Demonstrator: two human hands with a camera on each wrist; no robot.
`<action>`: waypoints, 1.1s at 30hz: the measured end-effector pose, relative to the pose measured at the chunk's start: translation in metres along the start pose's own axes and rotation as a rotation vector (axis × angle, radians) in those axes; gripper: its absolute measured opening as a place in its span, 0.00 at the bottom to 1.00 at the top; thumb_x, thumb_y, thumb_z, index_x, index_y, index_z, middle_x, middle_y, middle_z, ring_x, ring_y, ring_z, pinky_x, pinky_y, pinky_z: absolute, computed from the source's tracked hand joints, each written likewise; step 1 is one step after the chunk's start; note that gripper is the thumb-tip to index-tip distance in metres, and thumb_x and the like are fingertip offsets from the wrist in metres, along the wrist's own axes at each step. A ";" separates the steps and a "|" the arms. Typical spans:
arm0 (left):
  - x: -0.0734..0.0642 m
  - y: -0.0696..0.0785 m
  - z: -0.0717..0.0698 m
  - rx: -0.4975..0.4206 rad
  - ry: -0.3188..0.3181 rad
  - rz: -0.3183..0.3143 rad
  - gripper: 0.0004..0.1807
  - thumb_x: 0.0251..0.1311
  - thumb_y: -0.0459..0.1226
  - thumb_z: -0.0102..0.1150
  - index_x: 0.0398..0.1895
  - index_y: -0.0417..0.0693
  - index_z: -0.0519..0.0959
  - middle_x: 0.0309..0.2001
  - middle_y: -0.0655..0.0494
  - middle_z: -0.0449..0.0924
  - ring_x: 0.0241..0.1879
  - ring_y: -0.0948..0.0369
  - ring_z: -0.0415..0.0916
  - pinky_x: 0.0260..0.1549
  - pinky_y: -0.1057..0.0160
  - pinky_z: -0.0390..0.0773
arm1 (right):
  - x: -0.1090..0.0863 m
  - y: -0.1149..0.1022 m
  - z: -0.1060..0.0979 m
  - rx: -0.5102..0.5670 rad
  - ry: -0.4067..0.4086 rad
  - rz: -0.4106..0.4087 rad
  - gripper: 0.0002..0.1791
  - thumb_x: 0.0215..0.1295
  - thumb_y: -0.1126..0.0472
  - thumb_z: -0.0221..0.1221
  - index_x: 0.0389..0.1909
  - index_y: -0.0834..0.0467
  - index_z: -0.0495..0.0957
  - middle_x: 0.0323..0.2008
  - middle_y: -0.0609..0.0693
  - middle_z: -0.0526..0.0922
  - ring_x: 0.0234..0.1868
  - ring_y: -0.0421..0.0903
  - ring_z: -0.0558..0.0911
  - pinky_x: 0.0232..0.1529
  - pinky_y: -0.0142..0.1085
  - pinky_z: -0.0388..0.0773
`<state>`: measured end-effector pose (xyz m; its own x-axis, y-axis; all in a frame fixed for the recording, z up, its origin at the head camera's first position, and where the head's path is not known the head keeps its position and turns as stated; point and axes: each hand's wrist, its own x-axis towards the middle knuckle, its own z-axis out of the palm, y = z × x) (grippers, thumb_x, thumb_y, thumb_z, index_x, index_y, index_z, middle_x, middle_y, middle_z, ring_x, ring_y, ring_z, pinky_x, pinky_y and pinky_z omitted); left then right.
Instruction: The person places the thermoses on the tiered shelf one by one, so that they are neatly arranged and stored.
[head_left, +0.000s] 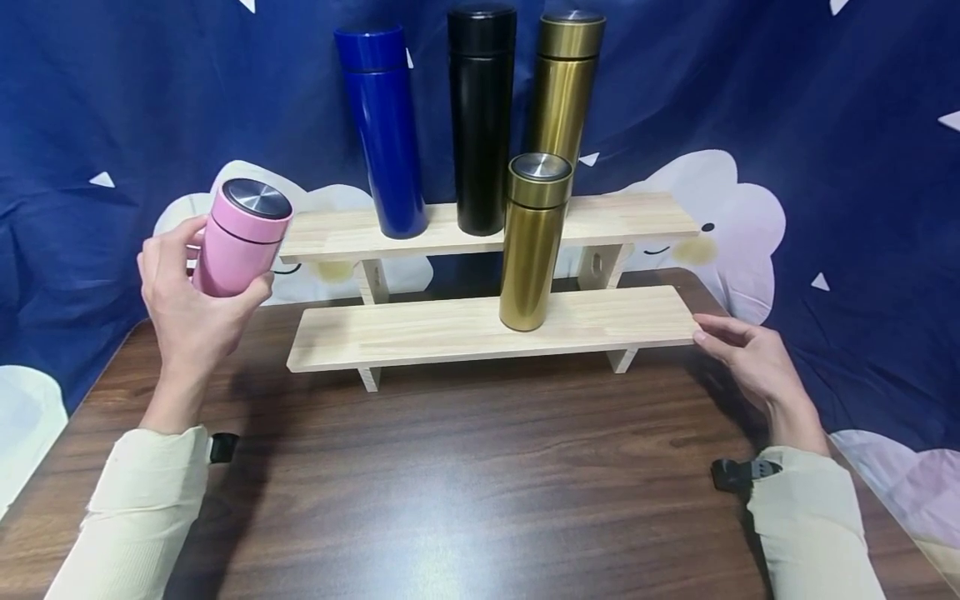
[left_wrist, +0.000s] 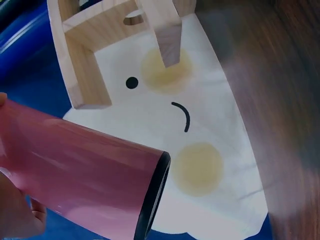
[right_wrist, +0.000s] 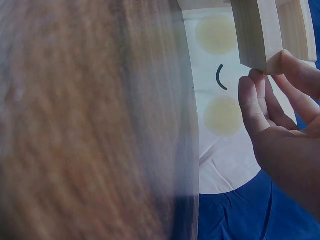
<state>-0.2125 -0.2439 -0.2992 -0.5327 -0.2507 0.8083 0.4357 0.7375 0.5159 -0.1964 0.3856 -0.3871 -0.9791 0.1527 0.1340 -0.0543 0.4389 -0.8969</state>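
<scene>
My left hand grips a pink thermos around its side, lifted at the left of the two-tier wooden shelf. The thermos has a dark lid with a shiny round top and leans slightly; its black base edge shows in the left wrist view. At the other end, my right hand holds the right corner of the lower board, with thumb and fingers at its edge in the right wrist view. A short gold thermos stands on that lower board, right of its middle.
Along the upper board stand a tall blue thermos, a tall black one and a tall gold one, partly hidden by the short gold one. Behind the brown wooden table hangs a blue cloth with cloud faces.
</scene>
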 end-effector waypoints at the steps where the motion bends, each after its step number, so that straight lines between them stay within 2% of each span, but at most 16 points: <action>1: 0.000 0.002 0.001 -0.001 -0.003 0.003 0.40 0.37 0.40 0.76 0.62 0.47 0.78 0.47 0.64 0.73 0.52 0.69 0.62 0.50 0.61 0.60 | 0.000 0.000 0.000 0.008 -0.001 -0.002 0.27 0.68 0.61 0.66 0.63 0.71 0.75 0.36 0.25 0.83 0.40 0.23 0.79 0.42 0.18 0.72; 5: -0.003 0.010 0.002 -0.003 -0.015 -0.008 0.40 0.37 0.39 0.76 0.62 0.45 0.78 0.50 0.40 0.75 0.51 0.64 0.64 0.53 0.60 0.58 | -0.001 0.000 0.000 0.034 -0.010 -0.008 0.25 0.67 0.62 0.66 0.62 0.68 0.77 0.36 0.26 0.84 0.41 0.23 0.79 0.42 0.18 0.73; 6: -0.004 0.012 0.002 -0.003 -0.021 -0.013 0.40 0.37 0.38 0.76 0.62 0.45 0.78 0.51 0.38 0.75 0.51 0.64 0.64 0.52 0.62 0.59 | -0.002 0.000 0.000 0.044 -0.012 -0.008 0.24 0.67 0.62 0.66 0.62 0.67 0.77 0.36 0.27 0.84 0.41 0.23 0.80 0.42 0.18 0.73; 10: -0.006 0.018 0.004 -0.011 -0.031 -0.042 0.41 0.36 0.37 0.77 0.62 0.48 0.78 0.51 0.42 0.76 0.50 0.67 0.65 0.45 0.68 0.61 | -0.002 0.000 0.000 0.083 -0.021 0.000 0.21 0.67 0.63 0.66 0.60 0.62 0.80 0.37 0.28 0.85 0.41 0.23 0.80 0.42 0.18 0.74; 15: -0.006 0.022 0.006 -0.042 -0.036 -0.037 0.41 0.35 0.38 0.77 0.62 0.49 0.79 0.47 0.67 0.72 0.48 0.70 0.67 0.41 0.72 0.63 | -0.002 -0.001 0.000 0.098 -0.022 0.000 0.20 0.67 0.64 0.66 0.59 0.61 0.81 0.37 0.29 0.85 0.41 0.24 0.80 0.42 0.18 0.74; 18: -0.007 0.025 0.007 -0.057 -0.039 -0.035 0.41 0.34 0.38 0.77 0.62 0.49 0.79 0.46 0.67 0.72 0.47 0.73 0.66 0.41 0.72 0.64 | -0.001 -0.001 0.000 0.093 -0.021 -0.001 0.21 0.67 0.64 0.66 0.60 0.64 0.79 0.37 0.28 0.85 0.41 0.24 0.80 0.43 0.18 0.74; 22: -0.009 0.032 0.009 -0.075 -0.050 -0.032 0.41 0.34 0.38 0.77 0.62 0.48 0.79 0.47 0.56 0.76 0.47 0.73 0.67 0.41 0.72 0.64 | -0.001 -0.001 0.000 0.049 -0.016 0.005 0.26 0.68 0.62 0.66 0.63 0.69 0.76 0.37 0.27 0.84 0.42 0.23 0.79 0.43 0.18 0.73; 27: -0.010 0.043 0.011 -0.101 -0.084 -0.024 0.40 0.36 0.37 0.77 0.62 0.48 0.78 0.50 0.50 0.77 0.46 0.72 0.68 0.42 0.71 0.65 | 0.000 0.000 0.000 0.005 -0.011 0.018 0.29 0.68 0.60 0.66 0.64 0.73 0.72 0.37 0.26 0.82 0.42 0.22 0.78 0.43 0.18 0.72; 29: -0.010 0.047 0.012 -0.120 -0.094 -0.021 0.40 0.37 0.37 0.77 0.62 0.48 0.78 0.50 0.51 0.77 0.46 0.71 0.69 0.42 0.71 0.66 | 0.000 0.000 0.000 0.003 -0.012 0.021 0.30 0.68 0.60 0.66 0.64 0.73 0.72 0.37 0.26 0.82 0.43 0.23 0.78 0.43 0.18 0.72; 33: -0.009 0.052 0.016 -0.168 -0.102 -0.032 0.40 0.37 0.36 0.78 0.62 0.47 0.79 0.49 0.61 0.77 0.46 0.69 0.70 0.42 0.70 0.67 | 0.000 -0.001 0.000 -0.003 -0.010 0.025 0.30 0.68 0.59 0.66 0.64 0.74 0.72 0.37 0.26 0.82 0.43 0.23 0.77 0.43 0.18 0.72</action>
<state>-0.1960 -0.1932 -0.2842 -0.6152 -0.2008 0.7623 0.5279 0.6133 0.5875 -0.1962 0.3849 -0.3861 -0.9821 0.1549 0.1074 -0.0293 0.4376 -0.8987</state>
